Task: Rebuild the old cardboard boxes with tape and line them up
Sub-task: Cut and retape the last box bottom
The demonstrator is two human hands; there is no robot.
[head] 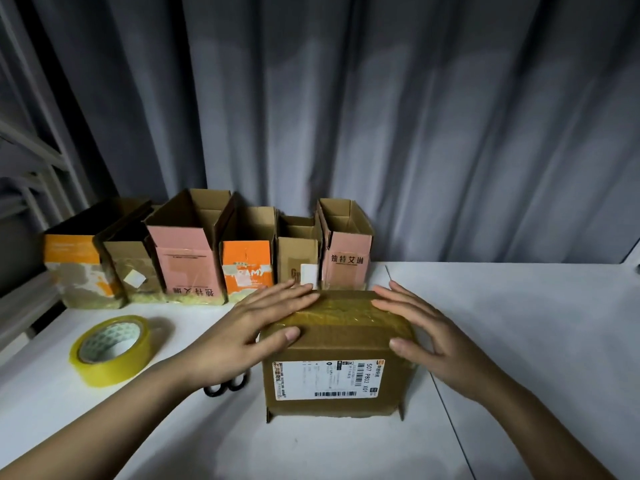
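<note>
A brown cardboard box (332,379) with a white shipping label on its near face stands on the white table (519,341) in front of me. Yellowish tape covers its top. My left hand (249,327) lies flat on the box's top left edge, fingers straight, thumb on the near corner. My right hand (426,334) lies flat on the top right edge in the same way. Behind the box, several open cardboard boxes (187,251) stand in a row along the table's back edge. A roll of yellowish tape (110,349) lies to the left.
Black scissor handles (225,386) show under my left wrist, beside the box. A grey curtain (381,116) hangs behind the table. A seam in the tabletop (446,407) runs along the box's right. A metal rack (31,174) stands at the far left.
</note>
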